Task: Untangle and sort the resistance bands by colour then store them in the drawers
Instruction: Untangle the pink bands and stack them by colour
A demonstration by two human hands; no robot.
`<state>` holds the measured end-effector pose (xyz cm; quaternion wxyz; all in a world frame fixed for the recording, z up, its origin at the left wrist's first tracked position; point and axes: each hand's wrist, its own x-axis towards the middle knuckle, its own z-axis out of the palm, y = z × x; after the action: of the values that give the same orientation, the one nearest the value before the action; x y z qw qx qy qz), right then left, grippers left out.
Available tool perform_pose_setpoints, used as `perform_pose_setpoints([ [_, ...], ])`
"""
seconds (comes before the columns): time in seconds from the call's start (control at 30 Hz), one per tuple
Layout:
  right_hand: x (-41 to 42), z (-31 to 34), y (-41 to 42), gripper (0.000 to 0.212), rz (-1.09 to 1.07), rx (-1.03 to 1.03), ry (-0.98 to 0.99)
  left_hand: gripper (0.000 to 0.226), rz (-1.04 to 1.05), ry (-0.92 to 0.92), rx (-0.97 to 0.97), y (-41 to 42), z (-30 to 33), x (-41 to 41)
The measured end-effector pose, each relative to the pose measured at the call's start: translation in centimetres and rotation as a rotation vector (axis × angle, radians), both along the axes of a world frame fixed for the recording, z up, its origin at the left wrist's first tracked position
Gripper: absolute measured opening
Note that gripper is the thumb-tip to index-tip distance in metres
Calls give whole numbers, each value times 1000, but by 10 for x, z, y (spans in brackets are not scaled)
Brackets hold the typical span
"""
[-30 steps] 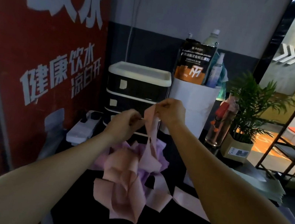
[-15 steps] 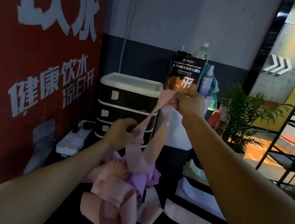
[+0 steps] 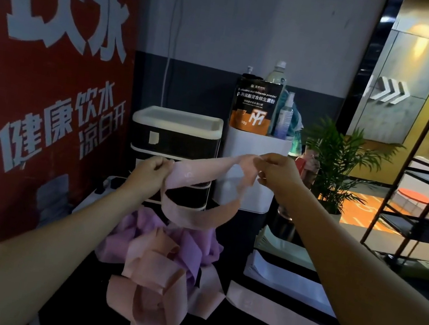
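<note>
I logged left hand (image 3: 150, 173) and right hand (image 3: 279, 173) each pinching one flat pink rubber band (image 3: 200, 172), the tangled pile of pink and purple bands (image 3: 162, 261) at 6 o'clock below it.

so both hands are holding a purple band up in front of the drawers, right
Not quite: the head view shows the left hand and right hand holding up a pink band, not a purple one, in front of the drawers. The purple bands lie in the pile below.
</note>
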<state>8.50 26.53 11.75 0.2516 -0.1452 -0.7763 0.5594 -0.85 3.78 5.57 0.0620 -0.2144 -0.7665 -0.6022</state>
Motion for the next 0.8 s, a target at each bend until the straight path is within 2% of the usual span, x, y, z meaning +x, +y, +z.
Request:
perform_pose_setpoints([
  [0.17,12,-4,1,14,125,-43,-102,26,-8,-92,146,0,10,3],
  [0.37,19,-10,-9,10,353,-24,-192,28,-69,-232,352,2,23,13],
  [0.43,18,-13,-14,10,396,92,-287,28,-160,-235,346,4,26,17],
  [0.53,13,-17,-22,17,390,447,-401,27,-248,-205,288,8,31,23],
  [0.6,9,-15,-31,20,363,629,-323,28,-273,-174,251,11,35,25],
  [0.63,9,-13,-38,20,364,632,-243,29,-289,-148,221,13,36,25],
  [0.73,6,-6,-57,20,422,437,-53,31,-338,-64,99,18,37,26],
  [0.8,2,-5,-65,16,466,372,-28,31,-350,-32,57,20,36,26],
])
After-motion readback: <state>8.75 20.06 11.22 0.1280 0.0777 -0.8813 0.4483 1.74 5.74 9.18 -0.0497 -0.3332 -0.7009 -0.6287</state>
